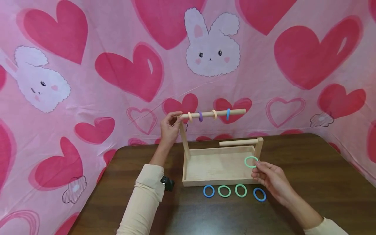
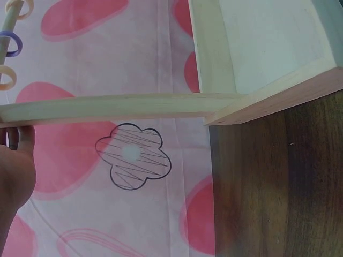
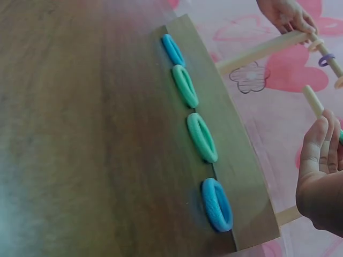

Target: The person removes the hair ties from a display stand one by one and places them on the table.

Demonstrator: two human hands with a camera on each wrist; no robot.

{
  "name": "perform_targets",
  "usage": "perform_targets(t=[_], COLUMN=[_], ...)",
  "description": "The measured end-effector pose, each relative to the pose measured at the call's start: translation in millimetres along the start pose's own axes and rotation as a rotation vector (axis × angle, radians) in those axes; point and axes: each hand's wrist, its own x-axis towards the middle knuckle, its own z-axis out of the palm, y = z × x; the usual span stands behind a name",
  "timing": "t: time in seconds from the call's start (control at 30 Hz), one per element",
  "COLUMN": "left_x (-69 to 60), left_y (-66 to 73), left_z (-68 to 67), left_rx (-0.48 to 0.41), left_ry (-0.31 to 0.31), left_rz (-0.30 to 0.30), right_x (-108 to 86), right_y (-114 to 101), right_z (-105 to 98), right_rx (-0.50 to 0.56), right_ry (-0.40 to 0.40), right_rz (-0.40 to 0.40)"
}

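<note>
My left hand grips the top of the tall left post of a wooden stand. From that post a long rod reaches right, with two peach hair ties, a purple hair tie and a blue hair tie hung along it. A green hair tie is pinched between the thumb and fingers of my right hand, in front of the stand's short right post. The shorter, lower rod is bare and points left.
On the dark wooden table, a row of loose hair ties lies along the stand's front: a blue one, two green ones and another blue one. A pink cloth with hearts and rabbits hangs behind the table.
</note>
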Motion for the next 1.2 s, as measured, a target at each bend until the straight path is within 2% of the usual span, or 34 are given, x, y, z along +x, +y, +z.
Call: perform_targets(t=[0.1,0.23,0.47,0.67,0.8,1.07,1.2], left_x=[0.3,0.0,-0.4,0.2,0.4,0.7,0.5], left_y=[-0.4,2.3,-0.4,4.5,4.5,2.6,2.1], left_z=[0.6,1.2,0.0,0.7,0.6,0.4,0.6], left_rx=[0.008,0.031,0.000,0.044,0.045,0.043,0.037], left_ry=[-0.003,-0.010,-0.003,-0.004,0.000,0.003,0.001], left_rz=[0.007,-0.023,0.034,-0.023,-0.047,-0.043,-0.038], right_x=[-2.0,-4.6,-8.8,-11.4,-13.6,-20.2,-23.8], right_y=[4.6,10.8,19.3,25.4,28.4,30.2,30.8], right_z=[-2.6,-7.3,-13.2,-17.9,-20.8,-27.4,-29.6], right_rx=[-0.009,-0.005,-0.001,-0.005,-0.024,-0.080,-0.102], right_ry=[-0.010,-0.044,-0.118,-0.174,-0.176,-0.204,-0.243], right_rz=[0.020,0.047,0.064,0.107,0.145,0.227,0.280])
